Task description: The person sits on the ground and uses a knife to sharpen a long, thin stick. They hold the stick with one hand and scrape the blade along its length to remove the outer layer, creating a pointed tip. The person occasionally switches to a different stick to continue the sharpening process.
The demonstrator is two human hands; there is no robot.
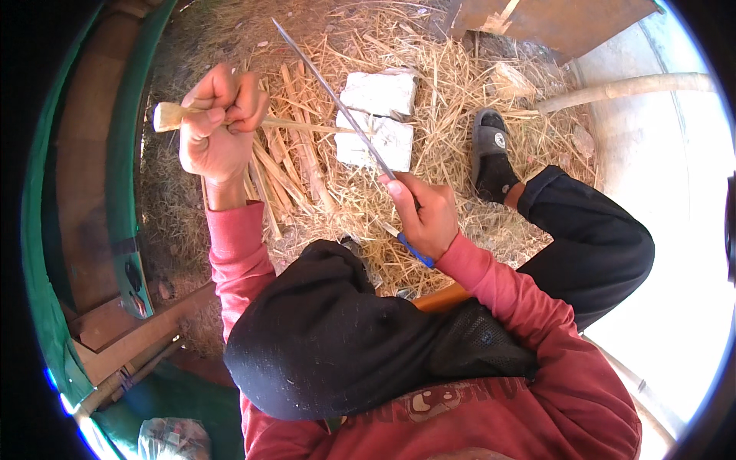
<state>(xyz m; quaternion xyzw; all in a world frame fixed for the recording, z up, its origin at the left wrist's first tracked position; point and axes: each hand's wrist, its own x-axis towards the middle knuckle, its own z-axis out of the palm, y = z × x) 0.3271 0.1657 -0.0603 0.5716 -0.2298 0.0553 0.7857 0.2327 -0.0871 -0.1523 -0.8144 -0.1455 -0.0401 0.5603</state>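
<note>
My left hand (224, 126), raised at the upper left, is closed around a pale bamboo stick (170, 116). The stick has a thick end left of the fist and a thin shaft running right, toward the blade. My right hand (429, 215) is wrapped round the handle end of a long, narrow knife (331, 93). Its dark blade slants up and left, crossing the stick's thin end in this view; I cannot tell whether they touch. The fingers cover most of the handle. Something blue (415, 251) shows beside my right wrist, partly hidden.
Two white blocks (377, 93) lie on ground strewn with straw-like shavings (452, 84). Split bamboo strips (307, 165) lie left of them. My sandalled foot (491, 149) is at the right, near a pole (629, 90). A green-edged wooden structure (88, 184) stands at the left.
</note>
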